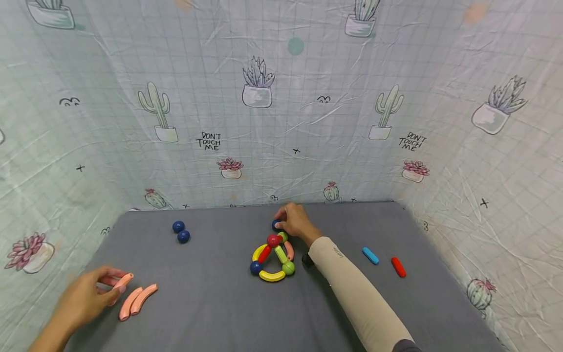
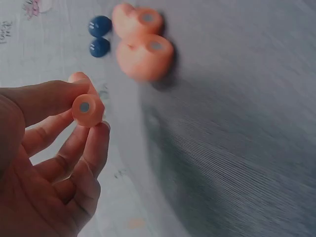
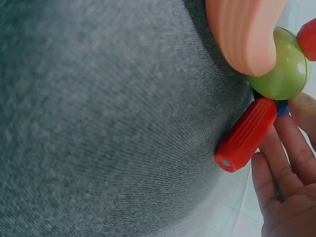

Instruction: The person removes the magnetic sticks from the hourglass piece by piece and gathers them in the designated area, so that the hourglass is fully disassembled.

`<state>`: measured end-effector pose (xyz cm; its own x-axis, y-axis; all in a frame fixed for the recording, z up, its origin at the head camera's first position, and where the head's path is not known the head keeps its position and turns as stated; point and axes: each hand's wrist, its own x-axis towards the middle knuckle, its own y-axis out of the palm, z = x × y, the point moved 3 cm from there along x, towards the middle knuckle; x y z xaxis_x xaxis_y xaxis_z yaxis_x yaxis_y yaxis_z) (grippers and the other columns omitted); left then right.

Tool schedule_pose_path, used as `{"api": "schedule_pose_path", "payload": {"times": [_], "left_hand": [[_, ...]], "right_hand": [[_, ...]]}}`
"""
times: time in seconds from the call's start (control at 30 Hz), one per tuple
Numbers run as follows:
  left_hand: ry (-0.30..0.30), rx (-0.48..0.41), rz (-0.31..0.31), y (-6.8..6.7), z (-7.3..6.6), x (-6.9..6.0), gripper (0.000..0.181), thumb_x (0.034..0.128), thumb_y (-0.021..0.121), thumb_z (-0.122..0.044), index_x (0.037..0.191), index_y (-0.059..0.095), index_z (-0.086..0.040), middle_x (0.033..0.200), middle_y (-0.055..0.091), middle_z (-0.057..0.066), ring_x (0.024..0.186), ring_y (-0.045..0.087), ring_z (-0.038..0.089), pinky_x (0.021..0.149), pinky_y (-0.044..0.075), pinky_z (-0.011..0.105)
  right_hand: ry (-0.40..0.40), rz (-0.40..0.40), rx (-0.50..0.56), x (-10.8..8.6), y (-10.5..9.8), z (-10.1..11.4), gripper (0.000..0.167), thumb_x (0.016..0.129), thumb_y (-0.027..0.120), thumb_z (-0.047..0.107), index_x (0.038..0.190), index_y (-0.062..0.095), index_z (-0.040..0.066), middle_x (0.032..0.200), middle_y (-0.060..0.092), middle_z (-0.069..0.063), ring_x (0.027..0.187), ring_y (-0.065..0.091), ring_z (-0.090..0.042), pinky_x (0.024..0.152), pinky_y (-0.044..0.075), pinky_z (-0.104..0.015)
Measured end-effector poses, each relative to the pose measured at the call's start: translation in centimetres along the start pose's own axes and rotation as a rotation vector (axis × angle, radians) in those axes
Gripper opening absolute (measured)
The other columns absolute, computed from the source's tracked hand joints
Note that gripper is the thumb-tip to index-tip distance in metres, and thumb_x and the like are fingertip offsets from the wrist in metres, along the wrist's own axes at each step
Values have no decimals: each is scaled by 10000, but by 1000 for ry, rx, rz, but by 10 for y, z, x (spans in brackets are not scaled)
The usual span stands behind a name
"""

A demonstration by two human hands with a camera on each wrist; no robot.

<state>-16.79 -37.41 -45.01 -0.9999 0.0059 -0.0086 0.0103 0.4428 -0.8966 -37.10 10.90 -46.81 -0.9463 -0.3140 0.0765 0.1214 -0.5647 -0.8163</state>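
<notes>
At the table's left, my left hand [image 1: 83,299] pinches a peach curved magnetic rod [image 2: 88,112] between thumb and fingers. Two more peach curved rods [image 1: 143,298] lie side by side just right of it. My right hand [image 1: 297,223] reaches to the far side of a magnetic ball-and-rod build [image 1: 271,276] and grips a dark blue ball [image 1: 275,225]. The build has a raised red ball [image 1: 273,240], green balls, another blue ball [image 1: 256,267], and yellow, red, green and peach rods. In the right wrist view, a red rod [image 3: 246,136] lies by the right fingers, below a green ball [image 3: 284,66].
Two dark blue balls [image 1: 181,232] sit at the back left. Right of the right forearm lie a light blue rod [image 1: 371,255] and a red rod [image 1: 398,267]. A black ball [image 1: 307,260] is partly hidden by the sleeve. Patterned cloth [image 1: 281,122] hangs behind the grey table.
</notes>
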Motion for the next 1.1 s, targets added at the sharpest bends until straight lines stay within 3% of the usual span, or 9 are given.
{"api": "schedule_pose_path", "payload": {"times": [0.23, 0.4, 0.6, 0.7, 0.87, 0.97, 1.1], "left_hand": [[-22, 13, 89, 12, 17, -8, 344, 972, 787, -326, 1222, 739, -95, 1025, 786, 27, 741, 632, 15, 638, 439, 252], [15, 10, 82, 18, 17, -13, 295, 956, 802, -269, 1189, 750, -97, 989, 787, -10, 752, 604, -75, 654, 460, 245], [31, 13, 75, 20, 11, -14, 243, 978, 780, -295, 1132, 760, -108, 944, 770, -37, 753, 587, -79, 660, 476, 256], [29, 3, 40, 16, 5, -12, 236, 982, 777, -267, 1134, 755, -88, 942, 763, -20, 728, 599, -53, 640, 474, 258], [53, 26, -40, 5, -25, 2, 270, 979, 779, -245, 1202, 745, -98, 1019, 767, 22, 732, 634, 25, 608, 466, 270], [104, 31, -93, 4, -57, 13, 251, 972, 787, -229, 1205, 751, -144, 1046, 759, 15, 755, 631, 43, 605, 458, 271], [214, -16, -172, 12, -104, 30, 206, 940, 823, -190, 1138, 767, -186, 1011, 751, -13, 763, 623, 63, 611, 455, 270]], "right_hand": [[-32, -5, -23, -1, 0, -1, 158, 927, 842, 159, 1083, 833, 134, 1046, 822, -18, 991, 756, -181, 963, 581, -413], [-57, -16, 1, -3, 0, 0, 158, 926, 840, 137, 1080, 824, 110, 1053, 815, -49, 989, 763, -214, 952, 588, -423], [-66, -28, 8, -3, 0, -1, 145, 937, 831, 157, 1074, 821, 112, 1053, 815, -53, 984, 768, -209, 917, 606, -399], [-87, -22, 7, -2, 1, 0, 164, 947, 822, 171, 1098, 815, 107, 1068, 815, -56, 991, 770, -207, 911, 607, -392], [-88, 6, 57, -2, -1, 2, 258, 968, 796, 170, 1202, 778, 62, 1150, 803, -96, 1045, 764, -246, 931, 607, -413], [-79, 2, 76, -4, -3, 1, 282, 978, 785, 175, 1225, 762, 42, 1165, 798, -111, 1063, 762, -262, 947, 604, -433], [-55, -14, 73, -7, -6, -4, 227, 964, 803, 167, 1156, 779, 50, 1084, 804, -89, 1000, 756, -234, 917, 605, -414]]}}
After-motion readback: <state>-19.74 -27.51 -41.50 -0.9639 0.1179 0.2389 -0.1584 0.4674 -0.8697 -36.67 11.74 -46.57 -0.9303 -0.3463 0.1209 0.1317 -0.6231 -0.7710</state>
